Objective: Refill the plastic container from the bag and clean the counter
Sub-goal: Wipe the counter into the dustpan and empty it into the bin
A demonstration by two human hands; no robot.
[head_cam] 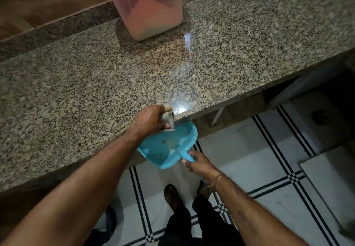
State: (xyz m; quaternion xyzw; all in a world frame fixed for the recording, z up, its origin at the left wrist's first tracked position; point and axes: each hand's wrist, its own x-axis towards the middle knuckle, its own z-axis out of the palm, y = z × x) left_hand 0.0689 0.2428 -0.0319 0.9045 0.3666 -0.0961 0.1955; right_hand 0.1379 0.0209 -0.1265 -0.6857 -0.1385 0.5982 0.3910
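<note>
And we're in a home kitchen here: a long polished speckled-granite desk with a raised granite ledge and wood panelling behind it. On top stands a translucent plastic container with a red lid, the sort that holds dry goods, while a blue dustpan sits at the front edge. Underfoot, white marble-look floor tiles with black striped borders.

Speckled tan-and-black granite counter, light blue dustpan, red-lidded pinkish container, white black-striped floor tiles.
</note>
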